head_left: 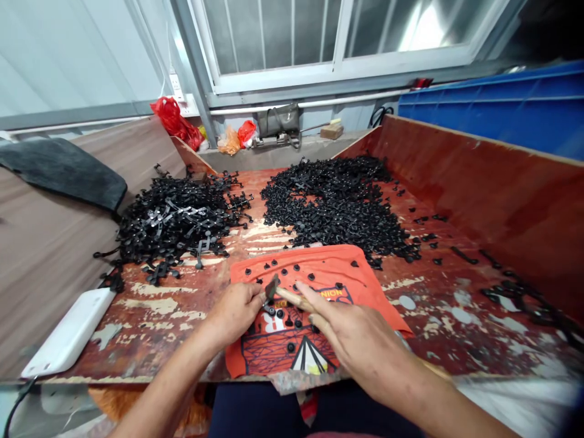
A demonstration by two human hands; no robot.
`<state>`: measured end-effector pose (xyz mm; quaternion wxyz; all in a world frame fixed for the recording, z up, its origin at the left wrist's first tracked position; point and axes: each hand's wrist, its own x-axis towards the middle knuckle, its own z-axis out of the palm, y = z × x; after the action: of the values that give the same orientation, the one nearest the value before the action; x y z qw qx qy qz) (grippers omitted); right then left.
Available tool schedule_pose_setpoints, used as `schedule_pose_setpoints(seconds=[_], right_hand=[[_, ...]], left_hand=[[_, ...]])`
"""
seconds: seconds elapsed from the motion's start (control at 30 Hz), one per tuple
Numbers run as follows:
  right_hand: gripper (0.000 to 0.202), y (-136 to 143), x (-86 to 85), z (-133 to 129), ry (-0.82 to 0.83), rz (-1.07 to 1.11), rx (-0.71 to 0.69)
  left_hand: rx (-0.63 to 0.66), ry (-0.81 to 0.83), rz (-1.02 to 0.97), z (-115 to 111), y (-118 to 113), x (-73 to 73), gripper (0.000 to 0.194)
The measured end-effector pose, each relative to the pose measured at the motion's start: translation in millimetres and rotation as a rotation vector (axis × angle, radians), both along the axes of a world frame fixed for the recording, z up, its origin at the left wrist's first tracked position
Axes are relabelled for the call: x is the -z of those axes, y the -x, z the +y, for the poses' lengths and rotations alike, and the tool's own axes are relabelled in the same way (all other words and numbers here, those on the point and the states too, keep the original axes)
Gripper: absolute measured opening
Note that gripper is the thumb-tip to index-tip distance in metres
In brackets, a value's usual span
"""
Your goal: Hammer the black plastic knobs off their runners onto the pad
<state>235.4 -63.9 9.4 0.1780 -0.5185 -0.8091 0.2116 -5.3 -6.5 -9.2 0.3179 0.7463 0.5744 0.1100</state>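
My right hand (356, 331) is wrapped round the light wooden handle of a small hammer (272, 287), its dark head over the orange cloth. My left hand (235, 313) pinches a small dark metal part (269, 310) close beside the hammer head. The fingertips partly hide this part. Beneath both hands lies the printed orange cloth (378, 298), with several small black round pieces (291, 347) scattered on it.
A heap of black linked parts (171, 219) lies at the left. Behind the cloth spreads a large pile of small black pieces (337, 201). A white power bank-like device (68, 331) rests at the front left. Wooden boards (479, 201) wall the worn red table.
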Motion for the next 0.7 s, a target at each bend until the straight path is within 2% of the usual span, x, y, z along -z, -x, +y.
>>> schedule_pose_setpoints(seconds=[0.1, 0.17, 0.27, 0.37, 0.5, 0.6, 0.67, 0.7], right_hand=[[0.045, -1, -13.9, 3, 0.054, 0.309, 0.057], [0.034, 5, -19.2, 4, 0.128, 0.398, 0.096], [0.011, 21, -19.2, 0, 0.215, 0.407, 0.063], [0.007, 33, -13.3, -5, 0.217, 0.42, 0.027], [0.006, 29, -6.7, -6, 0.219, 0.398, 0.118], [0.004, 20, -7.3, -3, 0.197, 0.369, 0.201], [0.006, 17, -8.3, -5, 0.163, 0.335, 0.23], [0.007, 18, -8.2, -7, 0.137, 0.308, 0.234]], left_hand=[[0.0, -0.04, -0.143, -10, 2, -3.8, 0.034], [-0.033, -0.028, -0.296, -19, -2, -8.1, 0.036], [-0.096, 0.026, -0.496, -33, -14, -14.8, 0.036], [-0.188, 0.013, -0.539, -48, -27, -18.4, 0.035], [-0.301, -0.2, -0.495, -66, -33, -19.9, 0.032], [-0.427, -0.371, -0.591, -76, -29, -19.9, 0.051], [-0.565, -0.312, -0.72, -80, -27, -19.0, 0.05], [-0.621, -0.192, -0.806, -82, -26, -18.4, 0.048]])
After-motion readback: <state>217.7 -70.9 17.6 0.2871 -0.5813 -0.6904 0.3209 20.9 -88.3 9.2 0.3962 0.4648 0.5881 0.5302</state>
